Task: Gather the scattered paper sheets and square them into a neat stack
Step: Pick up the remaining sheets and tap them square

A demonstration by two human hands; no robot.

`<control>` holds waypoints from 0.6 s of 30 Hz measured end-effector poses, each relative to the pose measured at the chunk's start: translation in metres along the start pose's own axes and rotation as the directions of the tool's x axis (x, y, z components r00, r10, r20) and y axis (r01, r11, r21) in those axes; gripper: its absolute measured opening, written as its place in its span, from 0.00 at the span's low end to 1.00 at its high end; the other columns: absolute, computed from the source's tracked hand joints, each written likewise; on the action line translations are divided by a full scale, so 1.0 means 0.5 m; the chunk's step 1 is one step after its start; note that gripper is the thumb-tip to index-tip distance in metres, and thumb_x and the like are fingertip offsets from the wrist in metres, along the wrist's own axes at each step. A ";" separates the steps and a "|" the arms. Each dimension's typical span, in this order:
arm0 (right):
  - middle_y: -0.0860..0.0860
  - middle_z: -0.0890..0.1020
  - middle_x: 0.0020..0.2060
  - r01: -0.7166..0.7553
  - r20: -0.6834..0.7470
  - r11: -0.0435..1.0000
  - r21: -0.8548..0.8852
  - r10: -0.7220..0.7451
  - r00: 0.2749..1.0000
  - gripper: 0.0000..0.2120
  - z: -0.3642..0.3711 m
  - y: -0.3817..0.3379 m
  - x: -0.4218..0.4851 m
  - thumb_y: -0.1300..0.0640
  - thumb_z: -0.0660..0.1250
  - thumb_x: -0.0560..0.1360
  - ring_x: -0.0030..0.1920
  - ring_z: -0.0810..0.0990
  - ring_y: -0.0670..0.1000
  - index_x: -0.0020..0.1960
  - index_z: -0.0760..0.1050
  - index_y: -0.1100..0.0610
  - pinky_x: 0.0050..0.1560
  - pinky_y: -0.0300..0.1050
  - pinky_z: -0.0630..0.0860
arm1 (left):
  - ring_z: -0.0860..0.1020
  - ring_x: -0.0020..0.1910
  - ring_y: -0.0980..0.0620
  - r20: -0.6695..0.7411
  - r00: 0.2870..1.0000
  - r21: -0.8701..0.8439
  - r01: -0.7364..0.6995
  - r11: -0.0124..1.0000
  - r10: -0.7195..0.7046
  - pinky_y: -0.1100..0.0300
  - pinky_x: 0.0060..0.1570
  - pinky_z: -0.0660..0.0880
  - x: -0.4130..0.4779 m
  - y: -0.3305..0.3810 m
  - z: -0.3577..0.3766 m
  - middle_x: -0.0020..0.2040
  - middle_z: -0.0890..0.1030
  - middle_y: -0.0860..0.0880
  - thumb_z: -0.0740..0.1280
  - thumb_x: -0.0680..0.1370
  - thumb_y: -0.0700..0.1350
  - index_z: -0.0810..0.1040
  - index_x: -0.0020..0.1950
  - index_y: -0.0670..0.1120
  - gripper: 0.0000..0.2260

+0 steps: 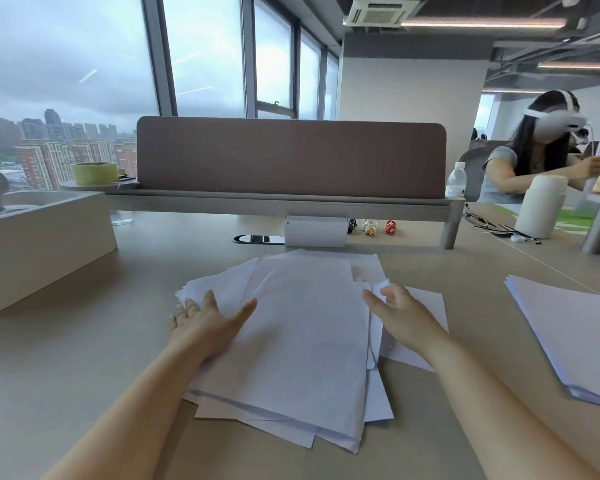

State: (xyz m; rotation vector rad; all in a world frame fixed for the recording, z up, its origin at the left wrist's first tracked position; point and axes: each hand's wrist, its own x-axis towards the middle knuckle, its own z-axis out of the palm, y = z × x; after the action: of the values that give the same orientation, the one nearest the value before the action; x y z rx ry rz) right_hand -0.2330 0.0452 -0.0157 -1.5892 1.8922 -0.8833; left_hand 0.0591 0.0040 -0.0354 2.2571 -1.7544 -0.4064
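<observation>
A loose pile of white paper sheets (302, 334) lies fanned out on the beige desk (84, 358) in front of me, its corners sticking out on every side. My left hand (205, 320) lies flat on the pile's left edge with straight, spread fingers and the thumb pointing right. My right hand (399, 313) is at the pile's right edge, where the thumb and fingers pinch the raised edge of a sheet. Both forearms reach in from the bottom of the view.
A second pile of white sheets (568, 334) lies at the right edge. A beige box (42, 244) stands at left. Behind the pile are a white device (315, 231), a brown divider screen (291, 157), a water bottle (456, 181) and a white flask (541, 206). A person with a headset (534, 157) sits far right.
</observation>
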 end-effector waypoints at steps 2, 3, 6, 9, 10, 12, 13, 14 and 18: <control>0.53 0.67 0.72 -0.038 -0.031 0.965 -0.258 0.031 0.999 0.35 -0.010 0.014 0.001 0.34 0.53 0.76 0.72 0.64 0.56 0.74 0.59 0.55 0.66 0.50 0.64 | 0.47 0.78 0.41 -0.013 1.000 -0.016 0.010 1.000 -0.010 0.48 0.76 0.44 0.000 0.000 0.000 0.79 0.47 0.39 0.48 0.70 0.76 0.46 0.79 0.49 0.46; 0.54 0.68 0.71 -0.055 -0.014 0.946 -0.321 0.053 0.998 0.35 -0.011 0.021 0.002 0.33 0.52 0.76 0.71 0.65 0.56 0.74 0.59 0.56 0.66 0.50 0.64 | 0.47 0.78 0.41 -0.017 1.000 -0.019 0.014 1.000 -0.014 0.48 0.76 0.44 0.000 0.001 0.000 0.79 0.47 0.39 0.48 0.70 0.76 0.46 0.79 0.49 0.46; 0.55 0.71 0.68 -0.065 0.093 0.961 -0.270 0.093 0.991 0.39 -0.003 0.014 -0.001 0.31 0.50 0.74 0.70 0.66 0.56 0.76 0.54 0.56 0.67 0.50 0.65 | 0.46 0.78 0.41 -0.018 1.000 -0.031 0.018 0.999 -0.018 0.47 0.76 0.44 -0.003 0.007 0.003 0.79 0.47 0.39 0.47 0.70 0.75 0.46 0.79 0.50 0.45; 0.52 0.67 0.72 0.005 0.141 0.987 -0.161 0.019 0.990 0.39 0.019 -0.017 -0.013 0.30 0.51 0.73 0.72 0.65 0.55 0.77 0.52 0.51 0.65 0.47 0.64 | 0.46 0.78 0.41 -0.020 1.000 -0.063 0.017 0.998 -0.018 0.47 0.76 0.44 -0.005 0.015 0.006 0.79 0.47 0.41 0.46 0.71 0.74 0.47 0.79 0.50 0.43; 0.51 0.66 0.73 0.026 0.124 0.992 -0.123 -0.010 0.992 0.38 0.026 -0.024 -0.014 0.30 0.52 0.73 0.71 0.65 0.54 0.76 0.54 0.50 0.63 0.46 0.65 | 0.46 0.78 0.41 -0.023 1.000 -0.073 0.019 0.997 -0.021 0.47 0.76 0.44 -0.006 0.016 0.006 0.79 0.47 0.41 0.46 0.72 0.74 0.47 0.79 0.50 0.43; 0.51 0.70 0.70 0.033 0.029 0.998 -0.053 -0.031 0.999 0.36 0.027 -0.026 -0.011 0.31 0.54 0.74 0.70 0.68 0.53 0.74 0.59 0.52 0.61 0.45 0.66 | 0.47 0.78 0.42 -0.034 0.999 -0.094 0.017 0.995 -0.021 0.47 0.76 0.44 -0.008 0.017 0.004 0.79 0.47 0.41 0.46 0.72 0.73 0.48 0.79 0.50 0.42; 0.52 0.73 0.67 0.026 -0.034 0.997 -0.071 -0.028 0.999 0.36 0.024 -0.020 -0.006 0.32 0.55 0.74 0.69 0.69 0.54 0.73 0.61 0.53 0.61 0.46 0.66 | 0.47 0.78 0.42 -0.042 0.999 -0.104 0.015 0.994 -0.019 0.47 0.76 0.44 -0.010 0.017 0.003 0.79 0.48 0.41 0.47 0.73 0.73 0.48 0.79 0.50 0.41; 0.53 0.74 0.66 0.017 -0.080 0.989 -0.147 -0.029 0.996 0.35 0.019 -0.013 -0.002 0.32 0.54 0.74 0.69 0.69 0.54 0.73 0.62 0.53 0.63 0.47 0.66 | 0.48 0.78 0.42 -0.048 0.999 -0.112 0.015 0.994 -0.021 0.48 0.76 0.45 -0.010 0.018 0.002 0.79 0.48 0.41 0.47 0.73 0.73 0.49 0.79 0.49 0.41; 0.55 0.65 0.72 -0.062 -0.010 0.936 -0.347 0.063 0.998 0.41 0.008 0.017 0.006 0.29 0.50 0.73 0.72 0.63 0.56 0.74 0.58 0.57 0.69 0.51 0.63 | 0.47 0.78 0.41 -0.035 0.999 -0.072 0.029 0.997 -0.031 0.47 0.75 0.43 -0.013 0.022 0.006 0.79 0.47 0.40 0.46 0.72 0.74 0.49 0.79 0.50 0.42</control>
State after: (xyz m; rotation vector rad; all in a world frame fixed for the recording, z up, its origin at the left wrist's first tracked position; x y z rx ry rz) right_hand -0.2363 0.0425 -0.0247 -1.7124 2.1765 -0.5390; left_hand 0.0467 0.0079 -0.0339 2.2297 -1.6640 -0.4248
